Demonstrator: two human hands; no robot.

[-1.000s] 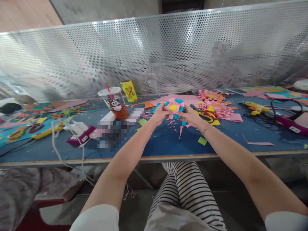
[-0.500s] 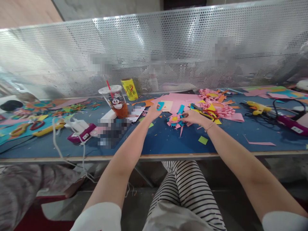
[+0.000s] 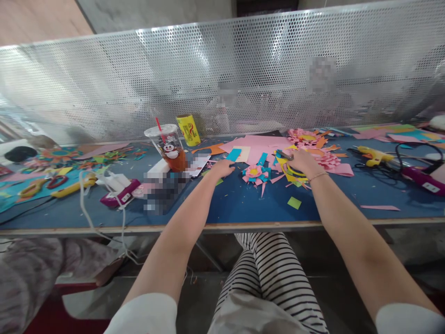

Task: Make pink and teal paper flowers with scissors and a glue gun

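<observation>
Scissors point(image 3: 285, 155), metal with yellow handles, pinched by right hand point(image 3: 301, 161), could snag that pink-and-blue paper flower point(image 3: 254, 172) if dragged low; left hand's point(image 3: 222, 169) loosely spread.

We see a perforated metal screen point(image 3: 194, 79) running behind the blue-topped table point(image 3: 239, 208), catching bright light. Beyond it stands a grey concrete wall point(image 3: 156, 14); at near left we see a red chair point(image 3: 66, 311) on grey floor point(image 3: 139, 301).

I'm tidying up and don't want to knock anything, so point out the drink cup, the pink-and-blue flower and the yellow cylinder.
Drink cup point(image 3: 177, 160): head view, lower side.
Pink-and-blue flower point(image 3: 253, 171): head view, centre.
Yellow cylinder point(image 3: 188, 131): head view, side.
</observation>
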